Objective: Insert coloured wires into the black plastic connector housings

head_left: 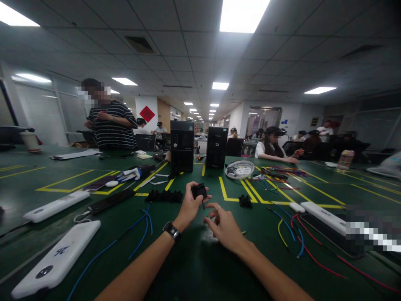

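Observation:
My left hand [189, 205] is closed around a small black block-shaped part [199, 191], held up above the green table. A thin green wire [206, 213] runs down from the black part toward my right hand [224, 225]. The thumb and forefinger of that hand pinch the wire, and a yellow-green end shows beyond the hand. Where the wire meets the part is too small to make out. More black block-shaped parts [164, 196] lie behind my left hand. Another black part [245, 201] rests on the table to the right.
Blue wires [145, 228] lie at left; red wires [316, 259] and a yellow wire [280, 233] at right. White power banks [59, 255] flank both sides. Two black computer cases [182, 146] stand behind, beside a white basket [239, 169]. Other people are around the table and beyond.

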The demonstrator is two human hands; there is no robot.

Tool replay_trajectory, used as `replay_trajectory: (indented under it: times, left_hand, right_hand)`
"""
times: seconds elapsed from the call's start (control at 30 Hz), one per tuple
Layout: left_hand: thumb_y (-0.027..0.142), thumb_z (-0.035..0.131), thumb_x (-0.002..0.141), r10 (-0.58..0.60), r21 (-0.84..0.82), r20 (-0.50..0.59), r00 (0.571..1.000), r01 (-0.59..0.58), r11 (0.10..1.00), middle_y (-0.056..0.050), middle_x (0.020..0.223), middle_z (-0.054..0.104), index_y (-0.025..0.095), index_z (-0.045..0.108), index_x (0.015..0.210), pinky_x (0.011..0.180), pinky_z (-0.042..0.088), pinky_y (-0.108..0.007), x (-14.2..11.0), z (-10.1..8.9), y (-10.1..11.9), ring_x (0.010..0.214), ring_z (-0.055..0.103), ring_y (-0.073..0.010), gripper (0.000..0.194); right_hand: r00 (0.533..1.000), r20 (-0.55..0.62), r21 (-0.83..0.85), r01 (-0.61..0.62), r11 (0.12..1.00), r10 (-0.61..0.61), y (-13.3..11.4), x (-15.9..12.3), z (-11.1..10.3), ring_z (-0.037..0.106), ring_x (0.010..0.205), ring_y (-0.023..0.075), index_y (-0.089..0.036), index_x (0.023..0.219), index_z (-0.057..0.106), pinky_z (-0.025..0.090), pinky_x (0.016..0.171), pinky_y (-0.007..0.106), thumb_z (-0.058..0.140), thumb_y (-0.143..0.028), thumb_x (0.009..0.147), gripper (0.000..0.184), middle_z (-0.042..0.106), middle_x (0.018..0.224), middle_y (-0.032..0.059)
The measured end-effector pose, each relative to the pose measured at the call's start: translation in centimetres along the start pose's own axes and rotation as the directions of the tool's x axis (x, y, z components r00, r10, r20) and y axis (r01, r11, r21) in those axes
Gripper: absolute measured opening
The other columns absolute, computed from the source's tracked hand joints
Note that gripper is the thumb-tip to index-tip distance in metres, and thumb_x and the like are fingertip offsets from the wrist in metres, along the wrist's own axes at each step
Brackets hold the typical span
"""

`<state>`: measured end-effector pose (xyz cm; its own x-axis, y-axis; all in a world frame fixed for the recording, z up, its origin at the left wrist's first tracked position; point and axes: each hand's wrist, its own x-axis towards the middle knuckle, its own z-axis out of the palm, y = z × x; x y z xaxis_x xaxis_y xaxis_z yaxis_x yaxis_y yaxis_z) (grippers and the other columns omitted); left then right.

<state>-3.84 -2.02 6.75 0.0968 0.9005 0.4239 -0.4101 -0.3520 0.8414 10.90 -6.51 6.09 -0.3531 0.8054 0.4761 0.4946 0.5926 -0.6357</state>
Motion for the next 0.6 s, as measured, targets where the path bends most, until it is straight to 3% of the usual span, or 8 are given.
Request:
replay_trajectory:
  times: [0.1,0.17,0.27,0.4,0.5,0.6]
  left_hand:
    - [0.019,0.056,0.079,-0.043,-0.009,0.051,0.998,0.044,0.999,-0.009,0.111,0.059,0.025,0.033,0.107,0.072,0.053,-0.033,-0.4,0.5,-0.6,0.084,0.067,-0.0188,0.038]
    - [0.019,0.057,0.078,-0.085,-0.03,0.058,0.995,0.087,0.996,-0.011,0.112,0.059,0.025,0.032,0.106,0.061,0.052,-0.028,-0.5,1.0,-1.0,0.083,0.067,-0.0207,0.038]
    - [0.02,0.058,0.076,-0.131,-0.151,0.018,0.991,0.133,0.98,-0.011,0.11,0.059,0.026,0.03,0.105,0.054,0.051,-0.025,-0.3,1.7,-1.3,0.079,0.068,-0.0213,0.041]
    - [0.017,0.058,0.074,-0.167,-0.29,-0.021,0.986,0.154,0.944,-0.01,0.108,0.06,0.026,0.028,0.106,0.055,0.051,-0.025,-0.2,2.4,-1.3,0.079,0.068,-0.0218,0.044]
    - [0.016,0.061,0.073,-0.191,-0.277,-0.006,0.982,0.182,0.944,-0.01,0.109,0.059,0.026,0.028,0.106,0.065,0.053,-0.032,-0.3,2.1,-1.1,0.083,0.068,-0.022,0.047]
    - [0.018,0.062,0.075,-0.175,-0.25,0.044,0.984,0.181,0.951,-0.011,0.113,0.058,0.026,0.029,0.106,0.066,0.053,-0.031,-0.3,1.8,-1.0,0.088,0.067,-0.0229,0.046]
  right_hand:
    - [0.991,0.047,0.122,-0.129,0.984,0.125,0.2,0.5,0.2,0.048,0.044,0.0098,-0.017,0.094,0.06,0.034,0.046,0.02,0.046,-0.029,0.088,0.019,0.054,0.053,-0.0046]
    - [0.98,0.07,0.174,-0.198,0.965,0.188,0.4,0.9,0.0,0.042,0.041,0.0087,-0.016,0.079,0.059,0.03,0.044,0.019,0.041,-0.031,0.089,0.026,0.045,0.047,-0.0055]
    - [0.969,0.064,0.229,-0.246,0.942,0.237,0.6,1.2,-0.2,0.036,0.039,0.0083,-0.016,0.074,0.057,0.026,0.041,0.019,0.041,-0.035,0.089,0.029,0.038,0.044,-0.0065]
    - [0.969,0.037,0.256,-0.244,0.935,0.243,1.1,1.1,0.2,0.036,0.039,0.0082,-0.017,0.074,0.055,0.025,0.04,0.019,0.042,-0.04,0.088,0.03,0.041,0.046,-0.0059]
    - [0.956,0.072,0.294,-0.292,0.91,0.283,1.4,1.1,0.4,0.035,0.038,0.0075,-0.017,0.072,0.053,0.025,0.04,0.019,0.043,-0.04,0.086,0.029,0.041,0.046,-0.0058]
    - [0.932,0.122,0.403,-0.36,0.841,0.34,1.2,1.4,0.0,0.03,0.036,0.0061,-0.018,0.071,0.052,0.024,0.039,0.019,0.045,-0.039,0.084,0.026,0.037,0.045,-0.0078]
